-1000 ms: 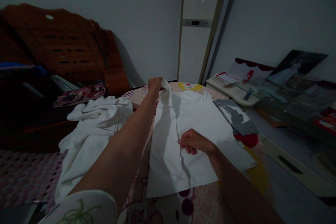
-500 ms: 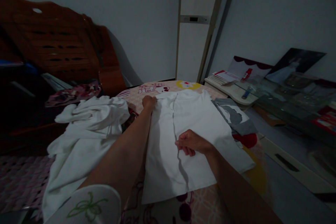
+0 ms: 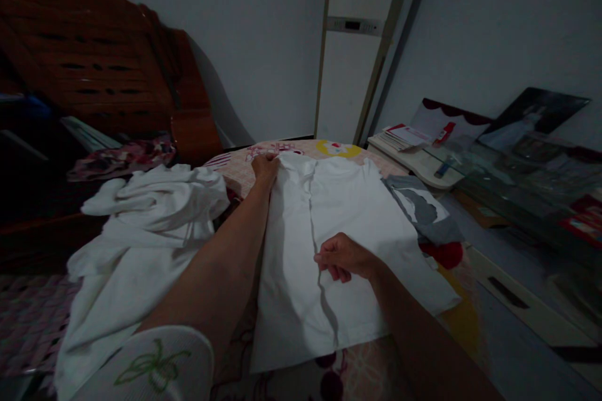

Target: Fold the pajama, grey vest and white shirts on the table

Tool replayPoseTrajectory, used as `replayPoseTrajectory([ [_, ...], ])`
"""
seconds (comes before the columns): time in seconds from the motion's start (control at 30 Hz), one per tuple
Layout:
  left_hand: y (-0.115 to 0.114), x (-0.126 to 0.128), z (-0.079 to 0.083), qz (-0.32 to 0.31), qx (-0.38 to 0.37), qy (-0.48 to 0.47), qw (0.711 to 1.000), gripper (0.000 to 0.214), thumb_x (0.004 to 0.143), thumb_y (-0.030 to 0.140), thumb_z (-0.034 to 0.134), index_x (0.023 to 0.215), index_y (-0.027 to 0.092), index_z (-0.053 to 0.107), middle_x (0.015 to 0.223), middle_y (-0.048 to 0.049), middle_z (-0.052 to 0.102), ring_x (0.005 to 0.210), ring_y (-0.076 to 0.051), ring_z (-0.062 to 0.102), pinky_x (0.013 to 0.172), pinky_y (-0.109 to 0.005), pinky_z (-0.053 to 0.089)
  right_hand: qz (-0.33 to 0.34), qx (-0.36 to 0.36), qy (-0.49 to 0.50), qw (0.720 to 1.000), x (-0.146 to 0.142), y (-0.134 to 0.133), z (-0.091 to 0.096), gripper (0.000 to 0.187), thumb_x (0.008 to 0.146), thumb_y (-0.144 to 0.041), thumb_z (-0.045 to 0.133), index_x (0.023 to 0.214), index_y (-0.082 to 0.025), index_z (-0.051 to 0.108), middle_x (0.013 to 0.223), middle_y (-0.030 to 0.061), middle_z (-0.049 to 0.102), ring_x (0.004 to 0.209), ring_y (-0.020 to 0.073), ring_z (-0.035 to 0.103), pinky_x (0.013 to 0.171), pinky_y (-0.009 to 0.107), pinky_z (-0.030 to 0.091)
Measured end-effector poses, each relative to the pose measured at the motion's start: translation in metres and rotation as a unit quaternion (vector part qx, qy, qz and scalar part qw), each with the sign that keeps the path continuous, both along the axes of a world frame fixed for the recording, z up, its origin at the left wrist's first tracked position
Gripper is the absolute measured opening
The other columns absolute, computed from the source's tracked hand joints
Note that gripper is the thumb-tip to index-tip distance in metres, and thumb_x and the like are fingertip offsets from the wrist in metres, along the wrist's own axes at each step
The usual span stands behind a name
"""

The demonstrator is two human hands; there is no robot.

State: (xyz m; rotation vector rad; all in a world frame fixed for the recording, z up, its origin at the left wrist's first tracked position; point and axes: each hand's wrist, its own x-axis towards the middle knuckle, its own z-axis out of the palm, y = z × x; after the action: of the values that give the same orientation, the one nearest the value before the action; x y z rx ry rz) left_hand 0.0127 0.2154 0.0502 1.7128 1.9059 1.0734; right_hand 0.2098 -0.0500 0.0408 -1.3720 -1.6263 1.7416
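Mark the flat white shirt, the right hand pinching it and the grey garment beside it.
white shirt [image 3: 364,213], head view, on its flat right half.
right hand [image 3: 342,257], head view, on the back of the hand.
grey garment [image 3: 439,229], head view, on its grey near part.

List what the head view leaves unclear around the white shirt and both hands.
Left hand: head view, far and dim; gripping or only pressing the white shirt cannot be told.
Grey garment: head view, left edge covered by the white shirt.
Papers: head view, print too small and dim.
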Motion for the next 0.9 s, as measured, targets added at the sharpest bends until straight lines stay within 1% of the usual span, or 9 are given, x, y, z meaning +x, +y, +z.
replayPoseTrajectory([
  [0.07, 0.003, -0.004, 0.001, 0.003, 0.02, 0.045, 0.999, 0.039, 0.082, 0.017, 0.049, 0.113, 0.016, 0.072, 0.104, -0.0048, 0.074, 0.1, -0.019, 0.067, 0.086, -0.026, 0.05, 0.0, 0.0, -0.004, 1.0, -0.001, 0.0, 0.0, 0.042, 0.08, -0.054, 0.065, 0.069, -0.014, 0.061, 0.046, -0.0038, 0.057, 0.033, 0.0061, 0.046, 0.032, 0.016, 0.033],
  [0.17, 0.003, -0.009, -0.002, -0.012, -0.001, 0.087, 0.996, 0.044, 0.081, 0.012, 0.049, 0.122, 0.013, 0.066, 0.119, -0.0116, 0.07, 0.116, -0.024, 0.062, 0.1, -0.032, 0.045, 0.001, -0.001, -0.011, 1.0, -0.001, 0.0, -0.001, 0.042, 0.081, -0.054, 0.065, 0.069, -0.014, 0.062, 0.046, -0.0035, 0.057, 0.033, 0.0061, 0.046, 0.032, 0.016, 0.033],
  [0.27, -0.003, -0.012, -0.005, -0.055, -0.011, 0.103, 0.993, 0.056, 0.08, 0.013, 0.056, 0.136, 0.015, 0.055, 0.138, -0.0142, 0.058, 0.129, -0.026, 0.052, 0.107, -0.034, 0.041, 0.004, 0.002, -0.008, 1.0, 0.0, 0.0, -0.002, 0.041, 0.081, -0.053, 0.065, 0.07, -0.014, 0.062, 0.047, -0.0035, 0.057, 0.033, 0.006, 0.046, 0.032, 0.016, 0.033],
  [0.37, -0.014, -0.009, -0.001, -0.047, 0.035, 0.126, 0.99, 0.057, 0.083, 0.011, 0.054, 0.139, 0.016, 0.051, 0.148, -0.0139, 0.047, 0.138, -0.027, 0.043, 0.113, -0.037, 0.035, 0.005, 0.001, -0.004, 1.0, 0.001, 0.001, -0.004, 0.041, 0.081, -0.054, 0.065, 0.07, -0.014, 0.062, 0.047, -0.0038, 0.057, 0.033, 0.0061, 0.047, 0.031, 0.016, 0.032],
  [0.47, -0.025, 0.004, 0.006, -0.06, 0.084, 0.169, 0.98, 0.046, 0.089, 0.017, 0.05, 0.135, 0.013, 0.053, 0.14, -0.0158, 0.053, 0.134, -0.027, 0.045, 0.113, -0.038, 0.034, 0.001, 0.002, -0.007, 1.0, 0.0, 0.001, -0.005, 0.041, 0.081, -0.053, 0.066, 0.069, -0.014, 0.061, 0.047, -0.0036, 0.058, 0.032, 0.0059, 0.047, 0.031, 0.016, 0.032],
  [0.57, -0.036, 0.02, 0.006, -0.134, 0.011, 0.218, 0.967, 0.048, 0.086, 0.031, 0.06, 0.13, 0.011, 0.057, 0.128, -0.0171, 0.062, 0.123, -0.029, 0.055, 0.105, -0.036, 0.041, -0.004, -0.001, -0.009, 1.0, -0.001, 0.001, -0.005, 0.041, 0.081, -0.052, 0.066, 0.068, -0.014, 0.062, 0.045, -0.0038, 0.057, 0.031, 0.0057, 0.046, 0.031, 0.016, 0.031],
  [0.63, -0.041, 0.028, 0.001, -0.154, -0.044, 0.244, 0.957, 0.045, 0.081, 0.031, 0.065, 0.122, 0.012, 0.062, 0.123, -0.0164, 0.065, 0.119, -0.03, 0.058, 0.1, -0.035, 0.045, -0.009, 0.0, -0.009, 1.0, -0.001, 0.001, -0.006, 0.04, 0.081, -0.052, 0.066, 0.068, -0.014, 0.062, 0.044, -0.0043, 0.056, 0.031, 0.0057, 0.045, 0.031, 0.016, 0.031],
  [0.77, -0.046, 0.033, -0.007, -0.142, -0.061, 0.25, 0.956, 0.032, 0.08, 0.025, 0.063, 0.109, 0.015, 0.068, 0.118, -0.0146, 0.068, 0.114, -0.029, 0.061, 0.095, -0.033, 0.047, -0.007, 0.003, -0.012, 1.0, -0.001, 0.001, -0.005, 0.039, 0.081, -0.051, 0.066, 0.068, -0.014, 0.061, 0.045, -0.0047, 0.056, 0.031, 0.0048, 0.044, 0.031, 0.016, 0.031],
  [0.9, -0.042, 0.034, -0.005, -0.101, -0.061, 0.212, 0.97, 0.03, 0.082, 0.029, 0.059, 0.106, 0.013, 0.069, 0.117, -0.0163, 0.069, 0.112, -0.029, 0.062, 0.09, -0.031, 0.048, -0.005, 0.007, -0.028, 1.0, -0.003, 0.0, -0.003, 0.037, 0.083, -0.048, 0.066, 0.067, -0.015, 0.061, 0.047, -0.0039, 0.057, 0.032, 0.0047, 0.045, 0.031, 0.016, 0.031],
])
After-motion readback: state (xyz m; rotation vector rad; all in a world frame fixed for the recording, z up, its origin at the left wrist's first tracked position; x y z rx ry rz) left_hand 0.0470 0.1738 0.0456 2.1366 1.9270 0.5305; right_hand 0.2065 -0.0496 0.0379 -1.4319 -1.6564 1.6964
